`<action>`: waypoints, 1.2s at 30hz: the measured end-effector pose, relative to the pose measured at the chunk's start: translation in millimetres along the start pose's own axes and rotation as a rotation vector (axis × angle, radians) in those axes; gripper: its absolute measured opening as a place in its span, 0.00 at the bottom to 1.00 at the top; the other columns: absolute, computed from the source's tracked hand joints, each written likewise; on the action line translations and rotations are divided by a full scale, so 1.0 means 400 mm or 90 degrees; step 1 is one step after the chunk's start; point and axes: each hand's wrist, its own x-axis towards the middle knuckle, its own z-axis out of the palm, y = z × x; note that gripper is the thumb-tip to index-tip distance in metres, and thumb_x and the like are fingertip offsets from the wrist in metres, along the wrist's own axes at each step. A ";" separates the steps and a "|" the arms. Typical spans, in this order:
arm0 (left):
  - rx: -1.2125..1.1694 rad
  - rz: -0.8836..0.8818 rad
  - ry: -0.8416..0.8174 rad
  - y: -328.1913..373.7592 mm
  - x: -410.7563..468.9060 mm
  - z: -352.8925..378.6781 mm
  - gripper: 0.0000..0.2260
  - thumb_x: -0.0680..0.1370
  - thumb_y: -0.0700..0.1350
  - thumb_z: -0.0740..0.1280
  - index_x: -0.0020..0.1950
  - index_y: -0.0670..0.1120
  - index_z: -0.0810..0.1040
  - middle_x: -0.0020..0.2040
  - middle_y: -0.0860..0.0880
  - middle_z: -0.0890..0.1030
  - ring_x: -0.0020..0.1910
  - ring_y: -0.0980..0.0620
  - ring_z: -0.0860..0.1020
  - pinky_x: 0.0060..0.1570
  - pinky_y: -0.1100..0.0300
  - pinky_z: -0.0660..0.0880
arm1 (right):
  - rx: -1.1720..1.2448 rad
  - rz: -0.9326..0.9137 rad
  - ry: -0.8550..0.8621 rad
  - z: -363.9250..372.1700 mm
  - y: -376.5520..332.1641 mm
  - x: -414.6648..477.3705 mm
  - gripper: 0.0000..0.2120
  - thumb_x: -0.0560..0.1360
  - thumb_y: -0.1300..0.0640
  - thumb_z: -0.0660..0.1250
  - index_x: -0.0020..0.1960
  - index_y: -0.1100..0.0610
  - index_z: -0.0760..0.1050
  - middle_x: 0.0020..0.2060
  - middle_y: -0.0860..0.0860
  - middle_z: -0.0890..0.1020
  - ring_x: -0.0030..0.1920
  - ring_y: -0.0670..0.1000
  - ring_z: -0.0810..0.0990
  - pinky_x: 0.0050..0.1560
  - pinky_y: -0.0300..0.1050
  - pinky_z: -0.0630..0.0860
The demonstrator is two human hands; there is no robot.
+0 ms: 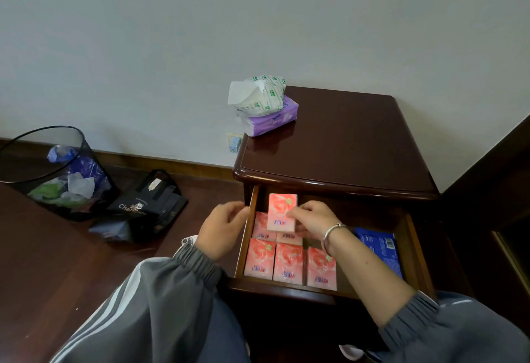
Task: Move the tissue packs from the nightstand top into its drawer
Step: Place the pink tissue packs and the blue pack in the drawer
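Drawer (417,256) is pulled out. Right hand (312,219) is over the drawer's back-left part, grip closed on one pink tissue pack (282,212): fingers curled round its right edge, and the pack is held above the ones already lying there. Silver bracelet (332,233) on that wrist.

Left hand (222,228) is just outside the drawer's left wall. Grip is loose, fingers slightly curled, nothing in it. Can't tell if it touches the wall.

Inside the drawer:
- Front row, three pink packs (288,262) flat, side by side.
- Behind them, two more pink packs (261,226), partly covered by the held one.
- Right part, a blue pack (378,251).

Above and behind the drawer, on the nightstand top (344,147) at its back-left corner, a purple tissue pack (269,119) with a green-and-white pack (266,93) on it, tissue sticking out.

Left of the drawer, on the floor, a black bag (149,205). Further left, a mesh bin (54,170).
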 end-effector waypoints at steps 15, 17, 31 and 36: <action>0.055 -0.046 -0.139 -0.032 -0.046 0.063 0.15 0.80 0.46 0.62 0.66 0.48 0.72 0.59 0.49 0.79 0.49 0.55 0.77 0.53 0.59 0.74 | -0.558 -0.188 0.228 0.070 0.050 0.062 0.26 0.65 0.33 0.68 0.54 0.48 0.73 0.57 0.50 0.71 0.60 0.52 0.66 0.56 0.47 0.66; 0.128 -0.013 -0.121 -0.030 -0.035 0.063 0.21 0.79 0.47 0.62 0.72 0.46 0.66 0.67 0.47 0.72 0.61 0.51 0.74 0.62 0.55 0.71 | -0.544 -0.232 0.217 0.065 0.066 0.063 0.21 0.66 0.34 0.68 0.50 0.47 0.75 0.55 0.48 0.72 0.58 0.51 0.66 0.54 0.44 0.65; 0.592 0.277 -0.266 0.032 0.062 0.110 0.23 0.82 0.55 0.48 0.78 0.56 0.49 0.79 0.54 0.47 0.78 0.51 0.47 0.74 0.43 0.45 | -0.448 -0.206 0.161 -0.164 0.151 -0.019 0.19 0.78 0.49 0.61 0.68 0.48 0.69 0.71 0.48 0.67 0.73 0.49 0.61 0.71 0.49 0.61; 0.699 0.229 -0.266 0.037 0.058 0.127 0.25 0.82 0.56 0.45 0.78 0.55 0.43 0.79 0.55 0.43 0.78 0.50 0.49 0.72 0.39 0.40 | -0.420 -0.185 0.066 -0.200 0.199 -0.085 0.25 0.77 0.50 0.63 0.73 0.49 0.62 0.72 0.47 0.66 0.73 0.47 0.62 0.72 0.43 0.61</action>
